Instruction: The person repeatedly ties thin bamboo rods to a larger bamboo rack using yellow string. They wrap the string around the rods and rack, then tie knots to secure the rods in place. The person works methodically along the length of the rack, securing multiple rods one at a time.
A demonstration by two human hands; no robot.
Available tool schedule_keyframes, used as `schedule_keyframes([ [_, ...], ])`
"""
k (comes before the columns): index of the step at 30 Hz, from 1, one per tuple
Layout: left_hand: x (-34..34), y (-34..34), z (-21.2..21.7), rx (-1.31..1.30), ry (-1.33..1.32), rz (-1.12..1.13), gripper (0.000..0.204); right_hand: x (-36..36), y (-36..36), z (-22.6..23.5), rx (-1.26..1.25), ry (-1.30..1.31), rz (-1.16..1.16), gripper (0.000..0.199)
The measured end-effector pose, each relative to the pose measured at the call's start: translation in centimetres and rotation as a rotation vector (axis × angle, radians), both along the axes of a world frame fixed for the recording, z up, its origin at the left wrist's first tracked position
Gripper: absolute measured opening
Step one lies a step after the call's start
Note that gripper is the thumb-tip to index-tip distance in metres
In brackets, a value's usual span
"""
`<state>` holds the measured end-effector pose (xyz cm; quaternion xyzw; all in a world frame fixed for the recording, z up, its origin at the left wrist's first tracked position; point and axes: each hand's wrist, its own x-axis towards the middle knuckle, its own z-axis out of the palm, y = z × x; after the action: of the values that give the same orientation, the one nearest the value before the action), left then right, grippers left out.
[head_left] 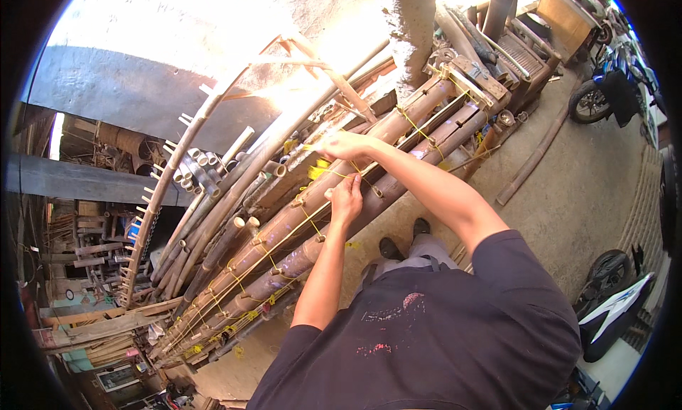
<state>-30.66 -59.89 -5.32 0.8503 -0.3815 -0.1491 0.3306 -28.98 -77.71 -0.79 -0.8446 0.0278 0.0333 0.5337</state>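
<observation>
Two long brown bamboo poles lie side by side in front of me, running from lower left to upper right. Thin yellow cord zigzags between short pegs along them. My left hand is closed above the nearer pole, its fingertips at a strand of the cord. Just beyond it, my right hand reaches across the farther pole with bent fingers closed on the cord, whose exact grip is washed out by glare. A loose yellow cord bundle hangs beside the right hand.
A curved pole with pegs stands at the left. Cut bamboo tubes are stacked behind the poles. A concrete pillar rises beyond. Motorcycles stand on the right, and a loose pole lies on the floor.
</observation>
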Motion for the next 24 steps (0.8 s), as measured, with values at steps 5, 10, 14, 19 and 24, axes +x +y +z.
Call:
schedule_keyframes([
  [5,-0.1,0.4,-0.5,0.076,-0.072,0.039,0.032,-16.9,6.2,5.5,-0.108,0.063,0.283,0.044],
  [10,2.1,-3.1,3.2,-0.376,0.280,0.007,0.025,-18.9,11.0,-4.2,0.018,-0.011,-0.080,0.043],
  [14,9.5,-8.6,4.9,-0.364,0.213,0.156,0.023,-19.8,11.8,-5.6,-0.425,-0.071,-0.064,0.035],
  [19,13.7,-5.7,-2.6,0.066,-0.122,0.057,0.025,-18.9,17.7,-2.9,-0.853,-0.162,-0.179,0.030],
  [24,12.6,4.4,4.0,0.074,-0.170,0.031,0.034,-17.0,25.9,-3.9,0.561,0.267,-0.196,0.039],
])
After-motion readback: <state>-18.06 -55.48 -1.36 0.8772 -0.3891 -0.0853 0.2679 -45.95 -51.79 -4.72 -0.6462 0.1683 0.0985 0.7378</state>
